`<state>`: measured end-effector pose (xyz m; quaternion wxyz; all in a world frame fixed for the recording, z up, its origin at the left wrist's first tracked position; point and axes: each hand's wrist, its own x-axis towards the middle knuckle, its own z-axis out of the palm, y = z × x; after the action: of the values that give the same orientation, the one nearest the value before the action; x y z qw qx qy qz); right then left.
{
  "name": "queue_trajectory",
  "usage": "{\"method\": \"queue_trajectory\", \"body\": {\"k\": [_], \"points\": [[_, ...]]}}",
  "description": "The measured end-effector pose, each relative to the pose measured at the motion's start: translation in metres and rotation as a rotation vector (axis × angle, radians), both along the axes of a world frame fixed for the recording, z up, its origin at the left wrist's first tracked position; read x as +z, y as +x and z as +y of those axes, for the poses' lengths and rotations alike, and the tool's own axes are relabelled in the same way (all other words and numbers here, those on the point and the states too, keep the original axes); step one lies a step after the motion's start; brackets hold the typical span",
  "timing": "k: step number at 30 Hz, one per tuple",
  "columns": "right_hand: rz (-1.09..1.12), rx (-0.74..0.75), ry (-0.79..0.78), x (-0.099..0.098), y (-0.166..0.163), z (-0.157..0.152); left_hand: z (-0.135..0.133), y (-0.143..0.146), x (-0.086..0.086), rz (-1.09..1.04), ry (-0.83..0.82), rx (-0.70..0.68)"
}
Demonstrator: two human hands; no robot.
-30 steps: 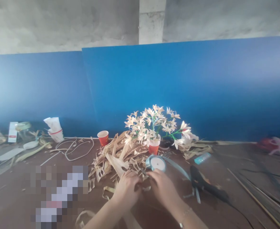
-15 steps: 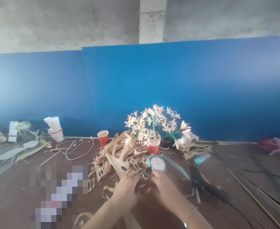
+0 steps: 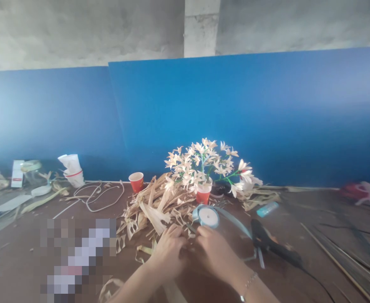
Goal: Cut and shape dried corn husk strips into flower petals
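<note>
My left hand [image 3: 170, 248] is low in the middle of the head view, its fingers curled inward and closed. Just to its right, my right hand [image 3: 215, 250] is also closed, wearing a bracelet at the wrist. Whatever the fingers pinch is hidden behind the backs of the hands. Dried corn husks [image 3: 155, 206] lie in a heap beyond my left hand, some with cut-out holes. A roll of pale blue ribbon [image 3: 209, 217] lies just past my right hand. Behind it, cream husk flowers on green stems [image 3: 200, 160] stand in a red paper cup [image 3: 203, 195].
Right of my hands lies a black glue gun [image 3: 271, 248] with its cord. Thin sticks [image 3: 339, 263] are at the far right, near a teal packet [image 3: 267, 209]. Another red cup [image 3: 136, 182], a white cable [image 3: 99, 198] and white cups [image 3: 73, 170] stand or lie left. A blue partition [image 3: 204, 105] closes the back.
My right hand has shifted slightly left and rolled a little, its knuckles now more upward. My left hand has barely moved. The things on the table are where they were.
</note>
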<state>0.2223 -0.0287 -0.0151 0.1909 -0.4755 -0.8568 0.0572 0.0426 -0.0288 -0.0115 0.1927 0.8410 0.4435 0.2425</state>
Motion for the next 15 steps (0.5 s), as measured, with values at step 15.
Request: {"method": "queue_trajectory", "body": {"k": [15], "points": [[0.419,0.098,-0.227,0.015,-0.002,-0.004,0.003,0.0,0.005,-0.1,0.013,0.023]]}}
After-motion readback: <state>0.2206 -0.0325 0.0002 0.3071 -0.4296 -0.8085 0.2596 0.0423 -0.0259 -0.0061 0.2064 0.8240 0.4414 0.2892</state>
